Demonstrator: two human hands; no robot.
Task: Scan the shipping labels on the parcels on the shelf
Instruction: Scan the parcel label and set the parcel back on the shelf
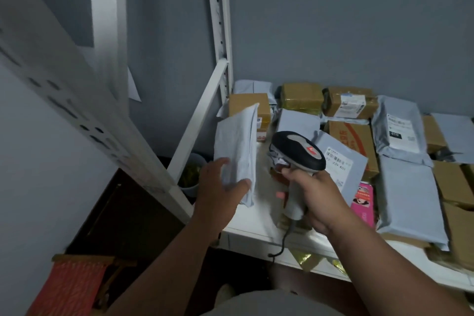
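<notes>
The left hand (220, 182) holds a grey mailer bag (237, 154) upright at the left end of the white shelf (256, 233), thumb across its lower front and fingers behind it, so the bag rises above the hand and leans a little to the right. Its visible face is plain; no label shows on this side.

The right hand (311, 197) is wrapped round the pale handle of a barcode scanner (298, 151), just right of the held bag. The scanner's dark head sits above the hand and points up and left, and its cord (284, 238) hangs down over the shelf's front edge.

Behind the scanner head, on the shelf, lies a grey parcel with a printed label (338, 159), partly covered by the scanner. Further right of the scanner lie more grey bags and brown cardboard boxes (248, 105), packed close together, some with white labels. A pink packet (364, 202) lies just right of the right hand. A red folding stool (71, 287) stands on the floor below and left of the shelf.
</notes>
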